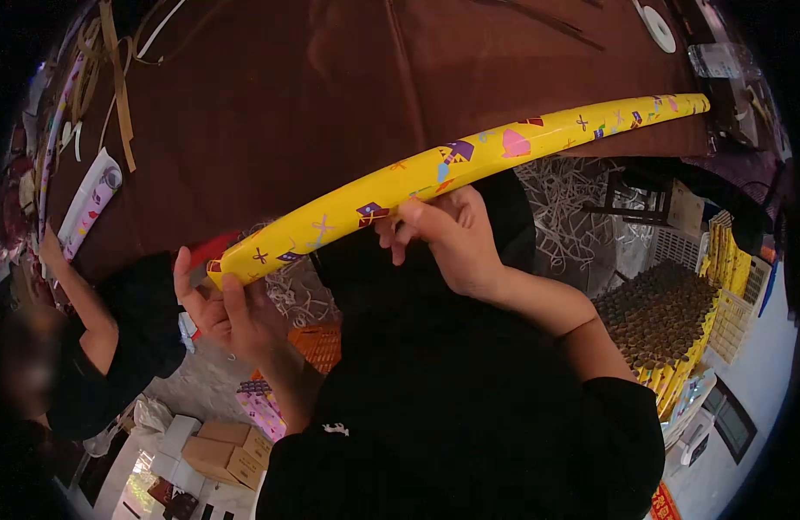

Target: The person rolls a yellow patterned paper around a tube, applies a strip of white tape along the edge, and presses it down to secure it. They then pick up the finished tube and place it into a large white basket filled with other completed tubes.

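Note:
A long yellow tube, printed with colourful scissors-like and hat-like shapes, slants across the front edge of the brown-covered table. My left hand is at its lower left end, thumb on the tube and index finger stretched beyond its tip. Under the middle of the tube is my right hand, its thumb against the lower side and its other fingers curled below and partly hidden. The wide-angle lens makes the tube look curved.
Another person's hand is by a white patterned roll at left. Brown strips and a white tape roll lie on the table. Stacked tubes stand at right; shredded strips cover the floor; cardboard boxes are lower left.

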### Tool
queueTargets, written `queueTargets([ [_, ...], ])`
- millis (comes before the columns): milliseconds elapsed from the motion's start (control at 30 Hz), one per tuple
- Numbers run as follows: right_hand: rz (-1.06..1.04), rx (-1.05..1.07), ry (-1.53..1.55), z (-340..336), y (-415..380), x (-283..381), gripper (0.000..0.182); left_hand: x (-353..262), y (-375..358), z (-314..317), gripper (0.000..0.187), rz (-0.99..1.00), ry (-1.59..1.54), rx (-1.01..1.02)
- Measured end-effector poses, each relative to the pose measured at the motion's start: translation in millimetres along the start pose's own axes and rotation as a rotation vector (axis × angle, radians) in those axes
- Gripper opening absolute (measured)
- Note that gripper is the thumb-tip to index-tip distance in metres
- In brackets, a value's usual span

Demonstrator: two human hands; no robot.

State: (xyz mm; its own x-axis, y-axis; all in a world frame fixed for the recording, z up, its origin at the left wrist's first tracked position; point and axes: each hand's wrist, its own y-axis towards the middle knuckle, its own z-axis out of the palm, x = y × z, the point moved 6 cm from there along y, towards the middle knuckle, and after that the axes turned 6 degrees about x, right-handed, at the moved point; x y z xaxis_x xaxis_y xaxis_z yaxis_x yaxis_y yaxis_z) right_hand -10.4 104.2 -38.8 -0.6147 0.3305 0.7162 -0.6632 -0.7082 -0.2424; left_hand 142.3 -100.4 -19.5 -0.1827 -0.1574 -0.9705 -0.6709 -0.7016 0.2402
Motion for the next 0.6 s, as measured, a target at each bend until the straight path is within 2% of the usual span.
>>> queueTargets([
  [67,-0.007,-0.033,0.052,0.1,1.3,1.1,0.023,6.9,-2.4,-6.9,0.052,0.004,-0.045,0.003],
  [167,0.017,-0.069,-0.044,-1.8,4.8,1.2,0.023,3.1,0.0,-3.0,0.04,0.034,-0.046,-0.005],
  [233,0.044,0.006,-0.025,-1.4,6.0,-2.4,0.025,-0.3,2.1,-1.3,0.036,0.059,-0.01,-0.015],
  [300,0.034,0.022,-0.076,-6.8,5.3,-3.6,0.028,0.6,4.0,-1.7,0.033,0.036,0.015,0.089],
  [433,0.034,-0.011,-0.076,-8.8,7.4,0.1,0.03,-0.1,2.7,-0.7,0.036,0.093,0.088,0.005],
  [500,0.04,0.04,-0.06,-12.9,7.8,-3.8,0.031,6.1,4.4,-1.3,0.047,-0.014,-0.14,0.027],
  [533,0.048,0.093,-0.045,-12.4,8.7,-5.4,0.032,5.8,7.0,-6.7,0.047,-0.012,-0.14,0.03],
  [600,0.023,0.124,-0.086,-13.9,5.8,-2.3,0.031,8.5,10.6,-5.1,0.057,-0.063,-0.312,0.224],
])
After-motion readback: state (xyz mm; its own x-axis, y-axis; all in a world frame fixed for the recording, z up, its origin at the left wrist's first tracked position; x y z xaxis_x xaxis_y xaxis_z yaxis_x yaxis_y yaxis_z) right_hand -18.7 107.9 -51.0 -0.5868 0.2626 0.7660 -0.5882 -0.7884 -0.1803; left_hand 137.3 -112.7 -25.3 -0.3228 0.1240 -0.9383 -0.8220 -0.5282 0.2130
